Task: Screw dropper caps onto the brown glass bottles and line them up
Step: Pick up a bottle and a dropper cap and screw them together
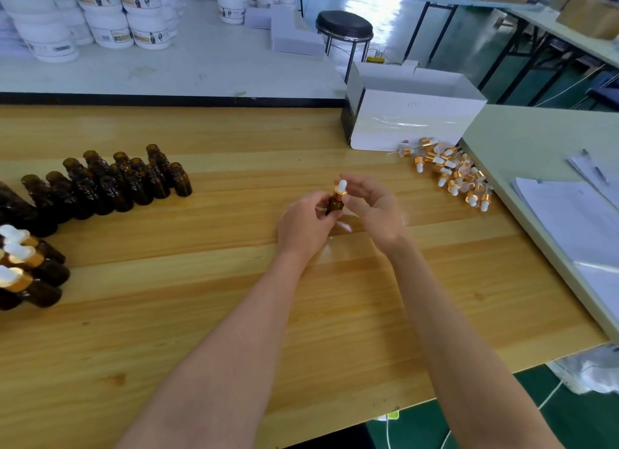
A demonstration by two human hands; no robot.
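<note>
Brown glass bottle (pixel 335 206) is gripped upright at frame centre by the left hand (pixel 306 229), steadied for threading. Its dropper cap (pixel 341 189) is merely touched by the loosely spread right hand (pixel 371 210), which clasps nothing. Uncapped bottles (pixel 134 180) are kept at left.

We are in a packing workshop: white tubs (pixel 147 29) stacked in bulk, brown bottles (pixel 127 180) in rows and a heap of caps (pixel 452 177) on a long desk (pixel 234 281), cartons (pixel 589 16) behind.
</note>
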